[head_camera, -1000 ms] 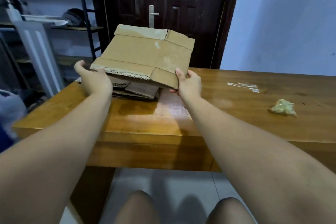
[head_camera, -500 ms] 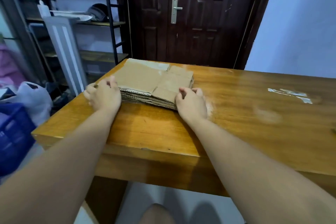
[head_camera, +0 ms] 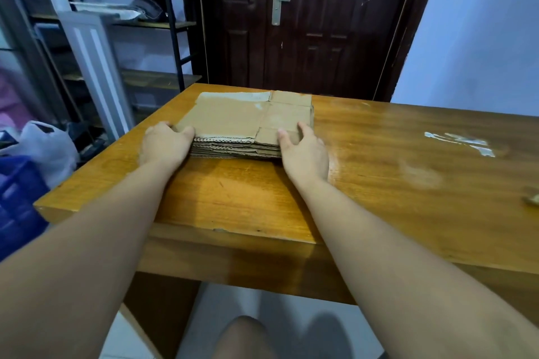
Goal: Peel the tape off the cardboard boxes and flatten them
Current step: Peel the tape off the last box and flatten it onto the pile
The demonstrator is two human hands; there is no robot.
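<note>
**Cardboard boxes (head_camera: 242,116) flat and stacked, both hands on the pile**

- Location: the flattened stack lies on the wooden table (head_camera: 379,183), near its far-left corner, in front of the dark door (head_camera: 320,38). Several corrugated layers show along the near edge. The top sheet lies flat, with pale scuffed patches near its fold lines.
- Grip: left hand (head_camera: 166,143) curls round the near-left corner of the stack, with fingertips on the top sheet. The right hand (head_camera: 304,148) holds the near-right corner, thumb pressed on top and fingers wrapped down the right side. Both forearms reach straight out over the table edge.
- Table, right side: whitish streaks (head_camera: 460,143) stuck on the surface look like tape bits and sit well apart from the stack. A small yellowish scrap (head_camera: 532,200) is cut off by the frame edge, so I cannot tell what it is.
- Background left: black metal shelf rack (head_camera: 172,23), white panel (head_camera: 93,67) leaning against it, white plastic bag (head_camera: 46,146) and blue crate (head_camera: 14,198) on the floor.
- One knee (head_camera: 245,335) shows below the table.
</note>
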